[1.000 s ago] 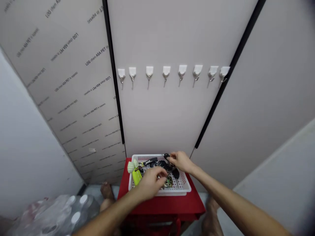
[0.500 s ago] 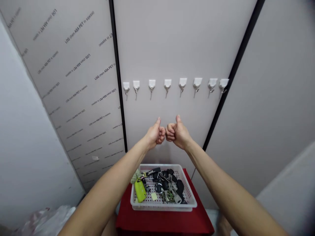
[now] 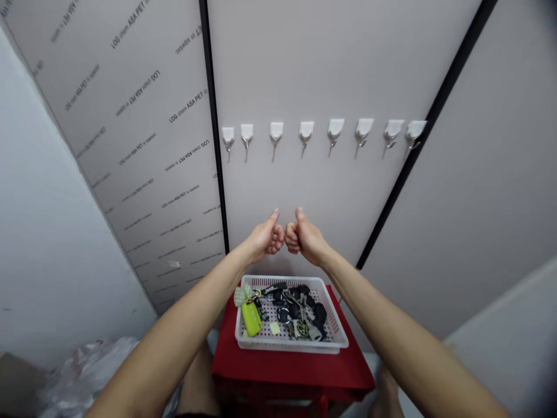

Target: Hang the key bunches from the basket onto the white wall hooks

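Note:
My left hand is closed in a fist with its thumb raised, and nothing shows in it. Facing it, my right hand makes the same thumb-up fist, also with nothing visible inside. The knuckles nearly meet above the far rim of a white plastic basket. Inside lie several dark car keys, a lime-green key case, a black strap, a green wheel-shaped charm and a small yellow paper square. A pale green checked bow rests at the basket's left corner.
The basket stands on a red-covered stool. On the grey panel above the hands is a row of white adhesive hooks with nothing hanging on them. Black strips flank the panel. Clear plastic bags lie at lower left.
The view has tilted and shifted, so the hooks sit higher and the basket also appears higher. Both fists have moved slightly left in view, still close together with thumbs up.

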Motion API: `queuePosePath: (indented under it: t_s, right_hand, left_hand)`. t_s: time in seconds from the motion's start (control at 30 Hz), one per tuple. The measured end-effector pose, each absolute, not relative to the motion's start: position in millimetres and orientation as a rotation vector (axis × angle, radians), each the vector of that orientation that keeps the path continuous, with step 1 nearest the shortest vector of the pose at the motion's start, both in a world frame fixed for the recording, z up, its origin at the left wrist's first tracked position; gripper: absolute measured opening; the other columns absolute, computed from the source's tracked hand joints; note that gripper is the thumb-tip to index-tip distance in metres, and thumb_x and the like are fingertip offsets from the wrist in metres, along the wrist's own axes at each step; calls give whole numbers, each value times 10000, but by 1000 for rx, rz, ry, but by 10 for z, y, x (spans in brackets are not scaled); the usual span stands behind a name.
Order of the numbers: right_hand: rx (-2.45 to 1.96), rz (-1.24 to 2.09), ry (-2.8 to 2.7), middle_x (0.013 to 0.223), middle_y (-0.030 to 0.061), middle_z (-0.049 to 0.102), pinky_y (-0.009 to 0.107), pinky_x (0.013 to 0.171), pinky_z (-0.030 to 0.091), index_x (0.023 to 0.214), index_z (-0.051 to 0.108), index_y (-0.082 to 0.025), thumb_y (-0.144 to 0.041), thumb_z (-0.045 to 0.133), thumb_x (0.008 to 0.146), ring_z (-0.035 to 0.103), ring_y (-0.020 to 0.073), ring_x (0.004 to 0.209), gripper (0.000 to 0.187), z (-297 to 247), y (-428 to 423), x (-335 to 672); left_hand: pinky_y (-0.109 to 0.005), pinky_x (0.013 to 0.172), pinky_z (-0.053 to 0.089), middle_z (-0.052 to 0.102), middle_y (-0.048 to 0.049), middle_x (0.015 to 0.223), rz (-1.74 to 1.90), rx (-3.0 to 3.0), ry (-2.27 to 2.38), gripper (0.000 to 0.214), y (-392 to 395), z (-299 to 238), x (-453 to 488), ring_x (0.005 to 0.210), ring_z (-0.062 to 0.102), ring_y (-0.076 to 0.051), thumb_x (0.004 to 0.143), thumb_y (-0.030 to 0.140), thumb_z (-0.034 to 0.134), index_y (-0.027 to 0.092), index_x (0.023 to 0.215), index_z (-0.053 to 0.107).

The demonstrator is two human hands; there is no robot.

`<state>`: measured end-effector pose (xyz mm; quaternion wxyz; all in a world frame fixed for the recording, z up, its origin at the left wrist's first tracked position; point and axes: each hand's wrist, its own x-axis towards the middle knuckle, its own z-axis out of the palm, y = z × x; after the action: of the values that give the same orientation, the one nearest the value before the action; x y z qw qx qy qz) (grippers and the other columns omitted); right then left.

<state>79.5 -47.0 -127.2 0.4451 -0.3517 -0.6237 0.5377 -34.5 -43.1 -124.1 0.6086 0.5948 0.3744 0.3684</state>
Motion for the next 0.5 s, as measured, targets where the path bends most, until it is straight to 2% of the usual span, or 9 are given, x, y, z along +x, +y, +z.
queuePosePath:
  t_s: [0.13, 0.23, 0.3, 0.33, 0.4, 0.5]
  right_hand:
    - [-1259, 1130, -1935, 345, -46, 357, 165, 320, 227, 440, 402, -138, -480, 356, 652, 309, 38, 295, 406, -1777, -530, 736]
    - [-1473, 1043, -2231, 405, -20, 442, 166, 338, 252, 516, 486, -123, -370, 381, 656, 374, 53, 328, 303, -2155, -598, 680]
    - [-1463, 933, -2383, 461, -14, 493, 164, 377, 279, 653, 541, -129, -278, 394, 640, 430, 68, 388, 209, -2325, -642, 620]
    - [-1438, 856, -2449, 501, -12, 520, 165, 404, 292, 741, 548, -142, -234, 414, 615, 458, 77, 432, 206, -2381, -660, 586]
    - [-1433, 672, -2552, 602, 3, 567, 175, 462, 312, 868, 528, -167, -180, 449, 557, 499, 102, 531, 321, -2445, -685, 520]
    - [-1510, 489, -2632, 729, 45, 592, 201, 514, 323, 897, 526, -174, -198, 468, 531, 522, 147, 637, 371, -2474, -693, 455]
  left_hand:
    - [-181, 405, 275, 432, 27, 444, 812, 1669, 1209, 314, -470, -1709, -630, 392, 379, -58, 638, 432, 366, 145, 521, 418]
    - [-209, 478, 314, 499, 1, 526, 624, 1992, 1509, 176, -574, -2067, -803, 503, 438, -99, 598, 317, 446, 148, 568, 483]
    - [-231, 544, 334, 546, -21, 623, 507, 2174, 1559, 151, -661, -2229, -859, 614, 467, -135, 589, 293, 457, 159, 621, 518]
    - [-240, 580, 340, 557, -27, 671, 483, 2246, 1545, 152, -699, -2282, -872, 669, 470, -148, 593, 289, 455, 165, 644, 527]
    - [-246, 640, 342, 564, -32, 741, 481, 2338, 1504, 159, -751, -2337, -885, 743, 461, -156, 612, 280, 438, 175, 681, 536]
    - [-238, 672, 341, 564, -30, 779, 465, 2335, 1494, 164, -767, -2355, -906, 762, 458, -149, 627, 253, 423, 178, 714, 540]
